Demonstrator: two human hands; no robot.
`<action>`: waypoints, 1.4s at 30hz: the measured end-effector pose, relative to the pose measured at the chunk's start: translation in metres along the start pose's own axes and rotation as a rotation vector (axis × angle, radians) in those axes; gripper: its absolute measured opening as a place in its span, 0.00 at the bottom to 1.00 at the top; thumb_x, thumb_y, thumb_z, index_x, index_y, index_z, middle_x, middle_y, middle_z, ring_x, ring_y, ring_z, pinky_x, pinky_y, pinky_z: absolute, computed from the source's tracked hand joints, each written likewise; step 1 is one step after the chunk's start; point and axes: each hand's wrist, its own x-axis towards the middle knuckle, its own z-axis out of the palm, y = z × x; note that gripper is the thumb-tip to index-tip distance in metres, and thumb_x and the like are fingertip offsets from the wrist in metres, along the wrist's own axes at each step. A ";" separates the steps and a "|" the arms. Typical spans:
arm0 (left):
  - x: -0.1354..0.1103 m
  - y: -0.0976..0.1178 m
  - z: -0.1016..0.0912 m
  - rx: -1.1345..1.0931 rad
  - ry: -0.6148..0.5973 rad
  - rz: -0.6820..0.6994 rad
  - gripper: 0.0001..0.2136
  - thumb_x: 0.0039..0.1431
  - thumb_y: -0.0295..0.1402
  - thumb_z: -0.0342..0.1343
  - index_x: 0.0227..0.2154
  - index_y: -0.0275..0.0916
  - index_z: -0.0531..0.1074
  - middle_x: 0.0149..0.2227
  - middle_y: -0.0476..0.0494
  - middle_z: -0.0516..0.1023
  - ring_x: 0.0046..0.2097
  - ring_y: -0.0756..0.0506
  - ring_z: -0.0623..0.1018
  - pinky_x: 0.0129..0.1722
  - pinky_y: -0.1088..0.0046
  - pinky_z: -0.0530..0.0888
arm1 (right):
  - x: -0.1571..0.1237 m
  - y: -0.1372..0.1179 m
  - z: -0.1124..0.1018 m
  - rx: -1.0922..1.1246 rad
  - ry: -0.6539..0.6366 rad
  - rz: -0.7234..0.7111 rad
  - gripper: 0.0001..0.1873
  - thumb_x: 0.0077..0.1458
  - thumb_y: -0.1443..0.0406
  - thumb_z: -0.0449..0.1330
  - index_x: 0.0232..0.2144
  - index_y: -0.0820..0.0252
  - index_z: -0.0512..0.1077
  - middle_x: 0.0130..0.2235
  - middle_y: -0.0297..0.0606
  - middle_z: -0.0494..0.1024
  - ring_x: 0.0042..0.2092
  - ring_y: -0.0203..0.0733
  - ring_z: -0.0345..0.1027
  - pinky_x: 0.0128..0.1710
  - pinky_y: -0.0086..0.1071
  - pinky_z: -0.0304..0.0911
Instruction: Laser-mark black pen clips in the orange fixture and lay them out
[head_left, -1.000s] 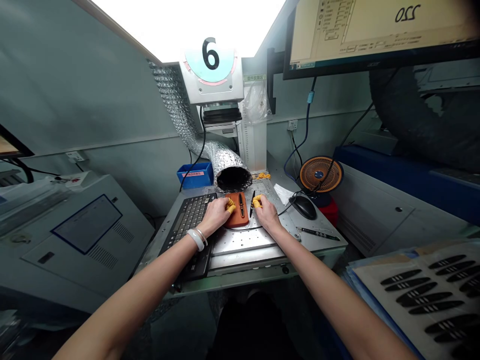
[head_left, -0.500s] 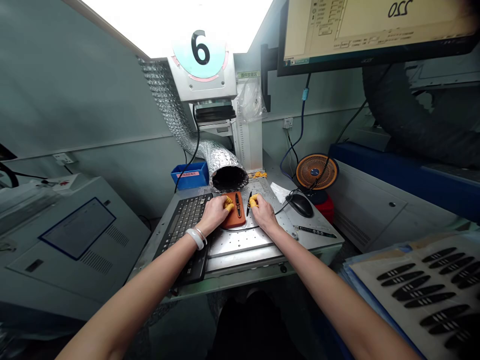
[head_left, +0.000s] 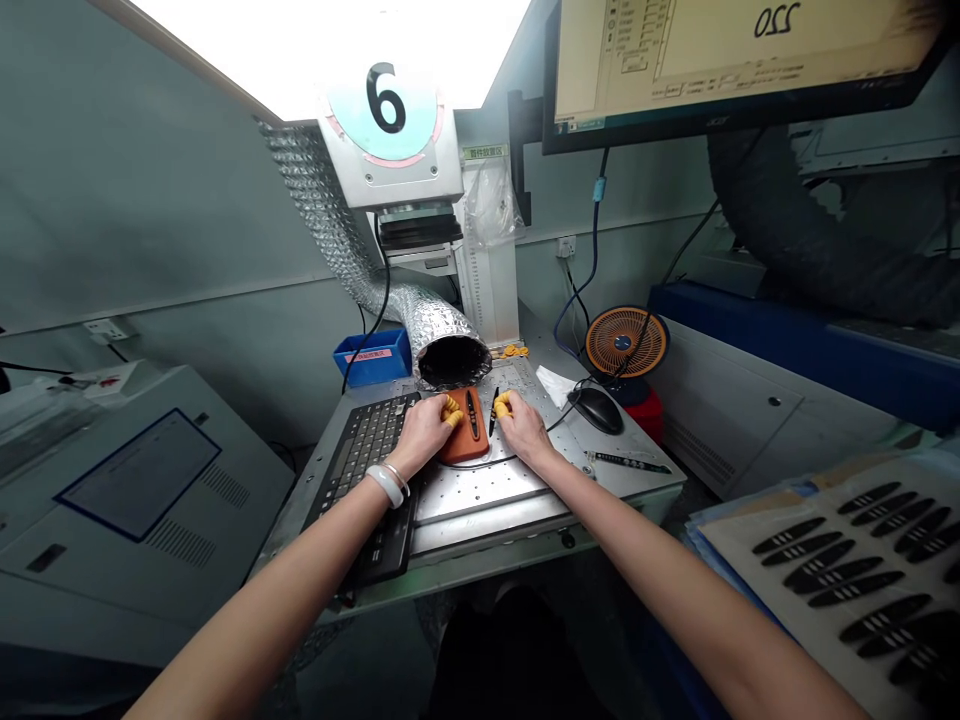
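Observation:
An orange-brown block lies on the metal work plate under the machine head marked 6. A slim black piece rests in the block's groove. My left hand, with yellow fingertip covers and a white wristband, rests curled on the block's left edge. My right hand, also with yellow fingertip covers, pinches a second slim black piece just right of the block.
A black keyboard lies left of the plate, a mouse and an orange fan to the right. A foil duct opens behind the block, beside a blue bin. Sheets of black pieces sit at right; a monitor hangs above.
The view has drifted, so everything sits a little further left in the picture. Both hands keep their places at the block.

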 end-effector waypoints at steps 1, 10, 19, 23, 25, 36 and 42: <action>0.000 0.000 0.000 0.002 0.001 0.003 0.06 0.55 0.34 0.52 0.32 0.38 0.70 0.34 0.43 0.76 0.35 0.46 0.73 0.32 0.74 0.64 | 0.001 0.000 -0.001 -0.006 -0.014 -0.003 0.09 0.59 0.66 0.44 0.37 0.57 0.64 0.32 0.34 0.71 0.33 0.40 0.63 0.34 0.29 0.52; 0.007 -0.002 0.006 0.006 0.018 0.039 0.05 0.55 0.34 0.52 0.30 0.38 0.69 0.34 0.44 0.76 0.35 0.46 0.73 0.34 0.73 0.64 | 0.017 -0.001 -0.013 -0.065 -0.128 -0.055 0.09 0.59 0.66 0.45 0.37 0.57 0.64 0.37 0.36 0.73 0.37 0.41 0.64 0.35 0.30 0.52; 0.011 -0.001 0.012 0.000 0.019 0.046 0.05 0.55 0.34 0.53 0.31 0.39 0.69 0.34 0.45 0.75 0.36 0.46 0.73 0.34 0.73 0.64 | 0.016 0.000 -0.018 -0.110 -0.139 -0.107 0.09 0.59 0.66 0.45 0.37 0.58 0.64 0.37 0.37 0.72 0.38 0.40 0.63 0.36 0.31 0.52; 0.011 -0.001 0.012 0.009 0.020 0.035 0.06 0.55 0.35 0.53 0.32 0.38 0.68 0.34 0.44 0.75 0.35 0.46 0.73 0.32 0.73 0.63 | 0.018 0.002 -0.019 -0.122 -0.144 -0.109 0.09 0.59 0.67 0.45 0.38 0.58 0.64 0.37 0.37 0.72 0.38 0.41 0.63 0.36 0.30 0.52; 0.011 -0.002 0.011 0.017 0.021 0.031 0.06 0.55 0.36 0.53 0.33 0.38 0.68 0.34 0.45 0.75 0.34 0.46 0.73 0.31 0.73 0.63 | 0.019 0.002 -0.019 -0.123 -0.145 -0.112 0.09 0.59 0.67 0.45 0.38 0.58 0.65 0.37 0.37 0.72 0.39 0.41 0.63 0.37 0.30 0.53; 0.024 0.008 0.016 0.127 -0.019 0.133 0.06 0.57 0.33 0.51 0.31 0.38 0.70 0.34 0.42 0.75 0.37 0.43 0.73 0.34 0.71 0.63 | 0.025 0.001 -0.014 -0.188 -0.173 -0.099 0.09 0.59 0.67 0.46 0.39 0.58 0.65 0.38 0.37 0.73 0.38 0.42 0.64 0.34 0.30 0.52; 0.027 0.010 0.007 0.172 -0.003 0.169 0.08 0.59 0.32 0.46 0.31 0.37 0.69 0.35 0.41 0.74 0.37 0.44 0.72 0.36 0.70 0.63 | 0.031 -0.002 -0.006 -0.230 -0.201 -0.142 0.09 0.58 0.68 0.46 0.39 0.58 0.64 0.37 0.37 0.72 0.38 0.41 0.63 0.34 0.30 0.51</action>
